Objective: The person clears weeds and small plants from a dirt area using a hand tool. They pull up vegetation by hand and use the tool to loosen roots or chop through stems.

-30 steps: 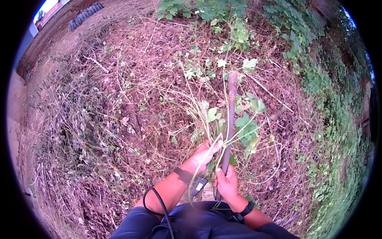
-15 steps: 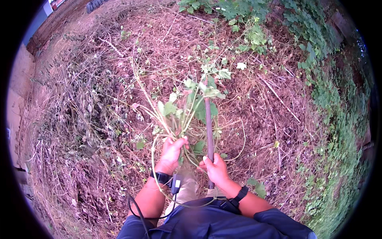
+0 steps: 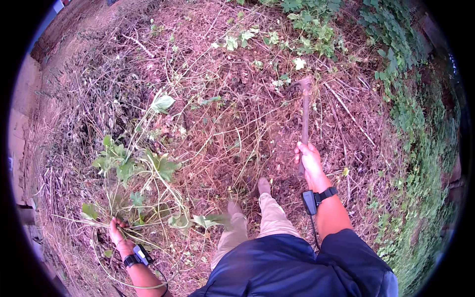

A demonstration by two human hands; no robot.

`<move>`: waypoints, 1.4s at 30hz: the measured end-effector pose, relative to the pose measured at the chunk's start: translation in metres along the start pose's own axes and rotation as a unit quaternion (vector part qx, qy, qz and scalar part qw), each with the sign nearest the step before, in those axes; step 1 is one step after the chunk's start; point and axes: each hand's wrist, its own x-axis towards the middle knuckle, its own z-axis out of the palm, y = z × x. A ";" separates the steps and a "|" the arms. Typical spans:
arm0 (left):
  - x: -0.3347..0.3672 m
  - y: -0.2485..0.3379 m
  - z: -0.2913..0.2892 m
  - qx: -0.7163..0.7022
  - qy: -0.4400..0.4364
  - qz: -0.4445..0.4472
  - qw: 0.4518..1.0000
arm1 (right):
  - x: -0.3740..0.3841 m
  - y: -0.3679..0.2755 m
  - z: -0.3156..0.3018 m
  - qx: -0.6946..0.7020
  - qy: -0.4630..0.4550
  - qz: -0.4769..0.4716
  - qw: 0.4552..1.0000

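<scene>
Out at the lower left, my left hand (image 3: pixel 118 231) is closed around a bunch of leafy green vines (image 3: pixel 162 166). Their long stems fan upward and loop down past my forearm, with some leaves trailing toward my legs. My right hand (image 3: pixel 309 157) grips the lower part of a wooden-handled tool (image 3: pixel 305 116), held roughly upright in the picture at right of centre. A hooked head (image 3: pixel 303 85) bends to the left at its far end; its exact kind is hard to make out against the brown ground.
Dry stems and cut growth cover the ground (image 3: pixel 222 138). Greyish wilted plants (image 3: pixel 106 99) are heaped on the left. Dense green vines (image 3: pixel 396 64) line the right side, with a long dry stick (image 3: pixel 351 116) near them. My shoes (image 3: pixel 264 186) stand amid the litter.
My left hand has swung out to the lower left with the vines. My right hand has moved right and forward with the tool, bringing its head into sight.
</scene>
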 end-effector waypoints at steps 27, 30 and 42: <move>0.069 0.059 0.084 -0.015 -0.009 0.069 0.997 | -0.236 0.104 -0.206 -0.189 0.121 0.165 0.961; 0.083 0.076 0.076 -0.007 0.015 0.122 0.992 | -0.253 0.097 -0.199 -0.218 0.108 0.184 0.952; -0.080 0.069 0.021 0.249 0.011 0.233 0.940 | 0.011 -0.053 -0.027 -0.154 -0.056 -0.175 0.971</move>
